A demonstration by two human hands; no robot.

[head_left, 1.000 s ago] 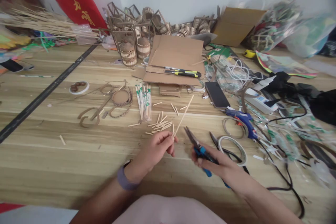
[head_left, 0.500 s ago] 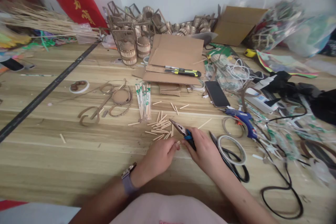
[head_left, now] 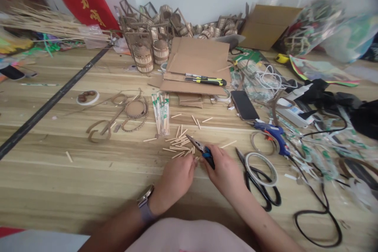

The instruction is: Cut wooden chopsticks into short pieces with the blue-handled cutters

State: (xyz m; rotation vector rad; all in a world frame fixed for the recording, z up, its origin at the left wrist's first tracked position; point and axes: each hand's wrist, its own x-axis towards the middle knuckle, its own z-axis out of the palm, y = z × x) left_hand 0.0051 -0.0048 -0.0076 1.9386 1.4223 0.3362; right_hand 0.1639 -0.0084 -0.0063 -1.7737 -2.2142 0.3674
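1. I see my right hand (head_left: 226,169) closed around the blue grips of the pliers (head_left: 201,149), their thin nose pointing up and left over the floor.
2. My left hand (head_left: 177,177) is curled beside it, fingertips pinched together just below the nose. I judge it grips a short stick there, but the piece is too small to make out for sure.
3. The two hands nearly touch, near the front edge of the wooden floor, in the middle.
4. Just beyond the nose lies a heap of cut sticks (head_left: 179,145), short and scattered. That much of the cutting looks done.
5. One longer stick (head_left: 228,144) lies to the right of the pliers, apart from the heap.
6. Farther back, a bundle of chopsticks (head_left: 162,113) in their wrappers lies uncut, so I judge plenty is left.
7. To the right of my right hand lie black scissors (head_left: 260,183) and a tape ring (head_left: 261,168), touching each other.
8. Beyond them sits a blue glue gun (head_left: 273,133), and a phone (head_left: 243,105) lies farther back.
9. Cardboard (head_left: 197,67) with knives (head_left: 206,80) on it sits toward the back wall.
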